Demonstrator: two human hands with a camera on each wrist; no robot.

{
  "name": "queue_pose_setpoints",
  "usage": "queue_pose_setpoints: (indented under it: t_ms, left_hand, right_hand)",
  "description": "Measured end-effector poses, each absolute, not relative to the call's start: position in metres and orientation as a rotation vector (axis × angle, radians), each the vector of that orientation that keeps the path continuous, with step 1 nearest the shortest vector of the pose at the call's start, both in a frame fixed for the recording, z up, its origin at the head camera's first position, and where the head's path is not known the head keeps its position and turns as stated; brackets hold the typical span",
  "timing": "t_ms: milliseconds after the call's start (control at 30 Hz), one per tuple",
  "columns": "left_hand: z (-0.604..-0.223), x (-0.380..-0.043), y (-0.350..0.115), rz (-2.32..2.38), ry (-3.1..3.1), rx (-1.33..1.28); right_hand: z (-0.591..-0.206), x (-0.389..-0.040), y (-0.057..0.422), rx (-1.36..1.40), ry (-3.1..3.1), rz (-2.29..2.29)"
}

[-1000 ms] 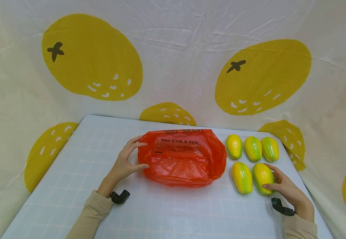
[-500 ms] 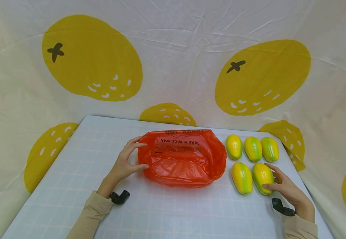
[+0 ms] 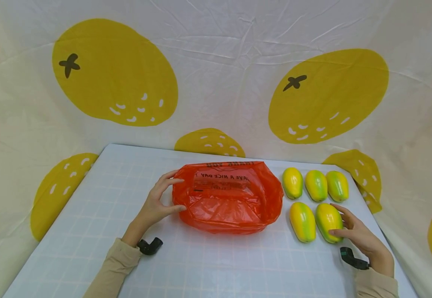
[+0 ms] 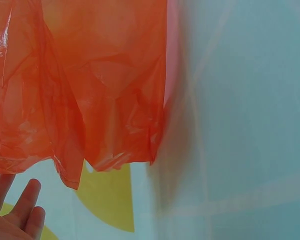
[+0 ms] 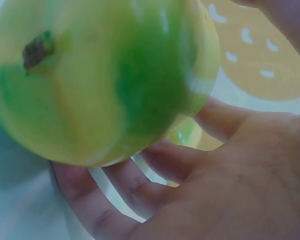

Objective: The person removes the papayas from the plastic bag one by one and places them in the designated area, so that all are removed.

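A red plastic bag (image 3: pixel 223 207) stands with its mouth spread in the middle of the table, dark printing on its far wall. My left hand (image 3: pixel 160 203) touches its left rim, thumb and fingers wide apart, fingertips over the edge. In the left wrist view, loosely bent fingers (image 4: pixel 25 205) show below the bag's rim. On the right, my right hand (image 3: pixel 357 231) holds a yellow-green papaya (image 3: pixel 327 221) by its right side. The right wrist view shows fingers curved under this papaya (image 5: pixel 90 100), near its brown stem end; most of the thumb is out of frame.
Left of the held fruit lies another papaya (image 3: pixel 302 222). Behind are three more: a left one (image 3: pixel 292 183), a middle one (image 3: pixel 316 186) and a right one (image 3: pixel 337 186). The white table (image 3: pixel 216 269) meets a fruit-printed cloth (image 3: pixel 223 82) at its back edge.
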State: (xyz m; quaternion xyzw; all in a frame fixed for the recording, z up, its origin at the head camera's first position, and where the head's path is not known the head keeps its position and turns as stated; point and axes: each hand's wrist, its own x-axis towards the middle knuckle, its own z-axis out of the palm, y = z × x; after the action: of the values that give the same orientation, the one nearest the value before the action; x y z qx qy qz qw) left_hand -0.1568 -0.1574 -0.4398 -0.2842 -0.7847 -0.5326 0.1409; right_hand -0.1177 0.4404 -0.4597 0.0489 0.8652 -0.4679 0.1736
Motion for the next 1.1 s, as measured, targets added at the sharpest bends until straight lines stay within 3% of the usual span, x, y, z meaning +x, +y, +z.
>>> queue_pose_setpoints:
  t_ms: [700, 900, 1100]
  left_hand:
    - [-0.449, -0.161, -0.16, -1.516, -2.209, -0.855]
    - [-0.47, -0.175, -0.166, -1.498, -2.188, -0.876]
    - [-0.463, -0.173, -0.165, -1.52, -2.202, -0.871]
  right_hand:
    - [-0.452, -0.116, 0.443, 0.147, 2.487, -1.288]
    - [-0.445, -0.114, 0.445, 0.106, 2.643, -1.334]
    - [-0.429, -0.11, 0.437, 0.019, 2.862, -1.392]
